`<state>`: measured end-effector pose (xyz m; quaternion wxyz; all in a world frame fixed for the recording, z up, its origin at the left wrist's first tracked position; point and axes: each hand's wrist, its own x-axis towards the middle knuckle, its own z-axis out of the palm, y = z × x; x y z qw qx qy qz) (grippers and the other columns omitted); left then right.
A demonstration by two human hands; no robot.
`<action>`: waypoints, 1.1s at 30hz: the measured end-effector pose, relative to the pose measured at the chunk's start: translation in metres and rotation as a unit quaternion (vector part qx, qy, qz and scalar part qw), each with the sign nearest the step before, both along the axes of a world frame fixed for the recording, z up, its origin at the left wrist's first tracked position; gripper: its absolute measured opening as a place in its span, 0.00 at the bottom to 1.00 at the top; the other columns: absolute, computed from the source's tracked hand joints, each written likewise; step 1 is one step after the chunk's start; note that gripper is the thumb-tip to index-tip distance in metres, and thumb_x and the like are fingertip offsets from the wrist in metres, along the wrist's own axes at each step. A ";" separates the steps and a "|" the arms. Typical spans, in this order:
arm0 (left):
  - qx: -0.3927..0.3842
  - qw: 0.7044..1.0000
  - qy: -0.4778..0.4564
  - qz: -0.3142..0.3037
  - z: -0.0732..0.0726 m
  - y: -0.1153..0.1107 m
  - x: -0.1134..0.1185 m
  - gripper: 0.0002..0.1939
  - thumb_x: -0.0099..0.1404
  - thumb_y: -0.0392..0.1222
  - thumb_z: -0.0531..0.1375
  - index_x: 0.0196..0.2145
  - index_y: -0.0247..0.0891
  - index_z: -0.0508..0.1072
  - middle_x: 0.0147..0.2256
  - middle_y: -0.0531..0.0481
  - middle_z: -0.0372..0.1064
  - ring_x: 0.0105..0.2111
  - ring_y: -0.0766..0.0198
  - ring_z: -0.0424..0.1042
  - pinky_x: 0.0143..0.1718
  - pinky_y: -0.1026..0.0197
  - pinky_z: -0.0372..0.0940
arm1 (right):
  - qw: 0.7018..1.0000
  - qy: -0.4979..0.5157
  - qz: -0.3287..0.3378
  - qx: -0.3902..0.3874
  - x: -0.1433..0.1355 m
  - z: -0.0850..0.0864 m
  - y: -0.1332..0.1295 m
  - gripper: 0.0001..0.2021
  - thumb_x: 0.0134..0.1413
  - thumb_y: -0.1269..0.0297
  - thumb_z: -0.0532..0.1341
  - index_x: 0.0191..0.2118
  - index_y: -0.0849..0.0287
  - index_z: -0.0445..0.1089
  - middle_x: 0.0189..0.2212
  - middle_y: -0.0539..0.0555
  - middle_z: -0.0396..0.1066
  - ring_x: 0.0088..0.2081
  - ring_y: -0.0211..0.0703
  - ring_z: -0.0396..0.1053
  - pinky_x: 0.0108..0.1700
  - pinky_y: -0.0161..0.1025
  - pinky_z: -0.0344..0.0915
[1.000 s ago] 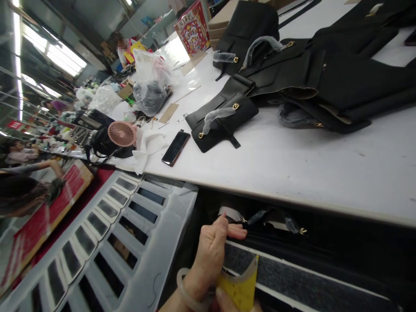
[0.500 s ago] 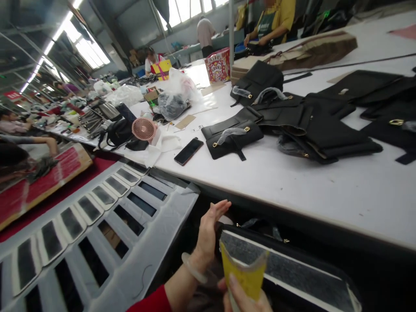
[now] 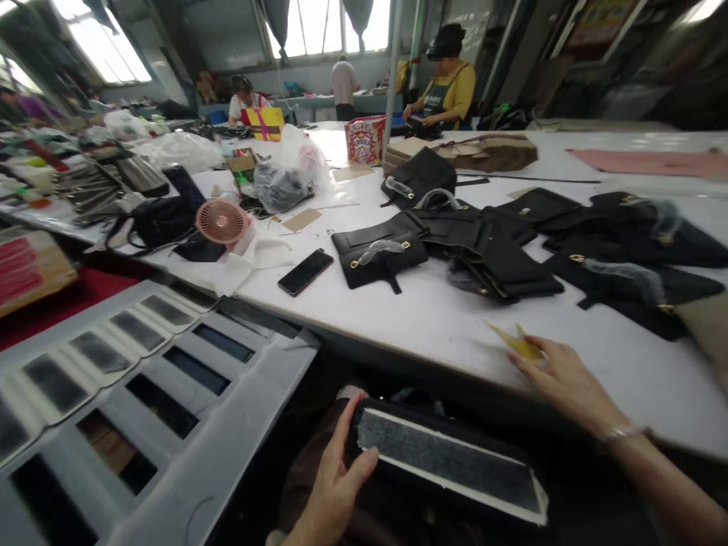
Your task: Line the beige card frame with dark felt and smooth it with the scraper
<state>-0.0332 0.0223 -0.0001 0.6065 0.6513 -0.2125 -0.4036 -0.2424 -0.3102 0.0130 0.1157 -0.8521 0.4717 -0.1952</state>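
Observation:
A black bag (image 3: pixel 449 462) lies at my lap below the table edge, its long underside turned up with a dark grey panel edged in white. My left hand (image 3: pixel 335 478) grips the bag's left end, thumb on top of the panel. Over the white table at the right, my right hand (image 3: pixel 560 375) pinches a yellow scraper-like piece (image 3: pixel 519 343), its notched edge pointing left. Flat black bags with gold rings and plastic-wrapped handles lie beyond, one of them (image 3: pixel 378 254) behind the bag in my grip.
A phone (image 3: pixel 305 271) and a pink fan (image 3: pixel 221 221) are on the white table (image 3: pixel 432 326). At the left, a grey slotted rack (image 3: pixel 239 406) carries white-edged dark panels. Across the table a person in yellow (image 3: pixel 455 87) works.
My right hand has moved from the bag out over the table with the yellow piece. My left hand, earlier raised with fingers extended, now grips the bag's end. The view has turned right.

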 end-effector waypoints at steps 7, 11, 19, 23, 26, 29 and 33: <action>0.003 0.996 0.056 0.068 -0.007 -0.011 -0.005 0.28 0.59 0.52 0.63 0.57 0.52 0.67 0.61 0.56 0.62 0.64 0.49 0.52 0.67 0.46 0.40 | 0.989 0.129 -0.022 -0.068 0.020 -0.017 -0.013 0.20 0.63 0.59 0.55 0.57 0.59 0.65 0.52 0.64 0.67 0.50 0.59 0.64 0.49 0.54 0.59; -0.010 0.996 0.067 0.066 -0.011 -0.012 -0.004 0.28 0.60 0.52 0.63 0.58 0.52 0.66 0.60 0.55 0.62 0.64 0.50 0.53 0.67 0.47 0.41 | 0.992 0.086 -0.023 -0.087 0.024 -0.002 0.014 0.18 0.64 0.61 0.51 0.56 0.61 0.65 0.56 0.64 0.65 0.56 0.60 0.60 0.54 0.59 0.54; -0.077 0.989 0.111 0.067 -0.011 -0.001 -0.002 0.27 0.63 0.56 0.60 0.57 0.45 0.69 0.61 0.49 0.61 0.63 0.53 0.55 0.66 0.52 0.47 | 0.966 -0.143 0.215 -0.030 0.043 0.030 0.184 0.11 0.64 0.62 0.55 0.49 0.54 0.69 0.44 0.55 0.71 0.45 0.42 0.71 0.45 0.36 0.69; -0.074 0.935 0.294 0.185 -0.028 0.003 -0.009 0.26 0.64 0.60 0.57 0.51 0.38 0.72 0.55 0.42 0.68 0.59 0.52 0.62 0.61 0.52 0.56 | 0.925 -0.161 0.333 -0.088 0.068 0.018 0.235 0.15 0.61 0.70 0.56 0.53 0.58 0.68 0.41 0.57 0.72 0.43 0.44 0.71 0.43 0.38 0.70; 0.019 0.884 0.419 0.206 -0.043 0.003 -0.014 0.23 0.66 0.57 0.56 0.41 0.33 0.74 0.46 0.37 0.74 0.52 0.50 0.70 0.55 0.51 0.62 | 0.922 -0.113 0.352 -0.116 0.083 0.003 0.246 0.17 0.60 0.70 0.56 0.54 0.59 0.68 0.42 0.58 0.72 0.43 0.46 0.71 0.43 0.41 0.70; 0.045 0.883 0.414 0.217 -0.047 0.003 -0.013 0.20 0.66 0.56 0.55 0.38 0.34 0.72 0.43 0.38 0.75 0.49 0.50 0.71 0.53 0.51 0.62 | 0.924 -0.071 0.346 -0.146 0.087 -0.010 0.247 0.19 0.59 0.70 0.58 0.56 0.58 0.67 0.43 0.59 0.71 0.44 0.49 0.71 0.44 0.44 0.68; -0.015 0.932 0.269 0.242 -0.031 0.005 0.000 0.16 0.62 0.49 0.61 0.43 0.37 0.73 0.48 0.43 0.72 0.54 0.52 0.67 0.57 0.53 0.58 | 0.928 -0.078 0.326 -0.164 0.087 -0.021 0.251 0.19 0.58 0.72 0.58 0.55 0.57 0.68 0.42 0.58 0.73 0.43 0.50 0.71 0.44 0.46 0.63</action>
